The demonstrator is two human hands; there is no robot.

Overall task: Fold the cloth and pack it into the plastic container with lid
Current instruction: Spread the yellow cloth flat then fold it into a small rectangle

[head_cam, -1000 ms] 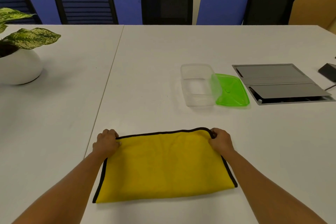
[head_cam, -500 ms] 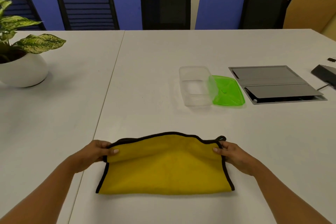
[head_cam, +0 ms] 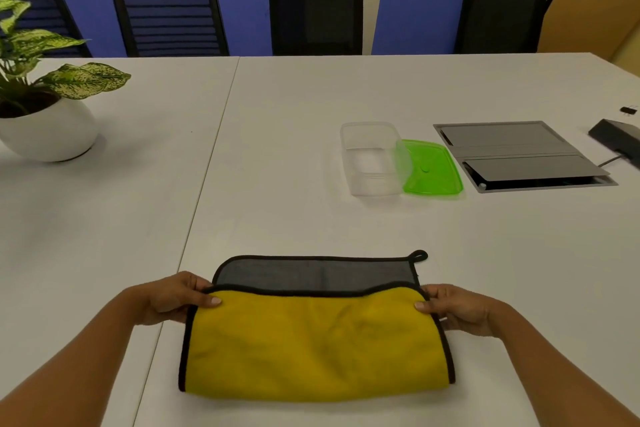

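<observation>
Yellow microfibre cloth with black edging point(head_cam: 311, 340) lies folded on the white table point(head_cam: 277, 149) at six o'clock, its grey inner face showing along the far edge. Left hand point(head_cam: 173, 298) and right hand point(head_cam: 457, 308) pinch the upper layer's two corners — thumbs on top. At one o'clock sits the clear rectangular plastic container point(head_cam: 369, 159), open, the green lid point(head_cam: 433, 168) touching its right side.

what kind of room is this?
Likely an office meeting room: a large white table with black chairs along the far side, and a flip-up cable box set into the tabletop.
</observation>
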